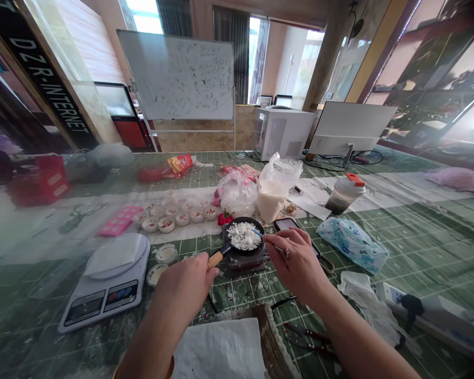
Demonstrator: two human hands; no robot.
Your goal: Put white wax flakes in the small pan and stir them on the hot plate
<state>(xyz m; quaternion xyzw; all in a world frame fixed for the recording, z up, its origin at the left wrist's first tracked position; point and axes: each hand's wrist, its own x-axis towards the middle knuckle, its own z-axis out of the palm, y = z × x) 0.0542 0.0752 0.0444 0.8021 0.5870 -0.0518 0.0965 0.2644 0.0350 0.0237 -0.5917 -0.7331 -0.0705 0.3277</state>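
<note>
My left hand is closed around the wooden handle of a small black pan filled with white flakes. The pan rests on a small dark stand. Pinched in the fingers of my right hand is a thin blue-tipped stick, whose tip reaches into the flakes at the pan's right rim. Both hands hover over the green grid mat.
A kitchen scale with a white dish lies at left. Several small filled cups sit behind the pan, next to bags of white flakes. A phone, a tissue pack, a bottle and a monitor stand to the right.
</note>
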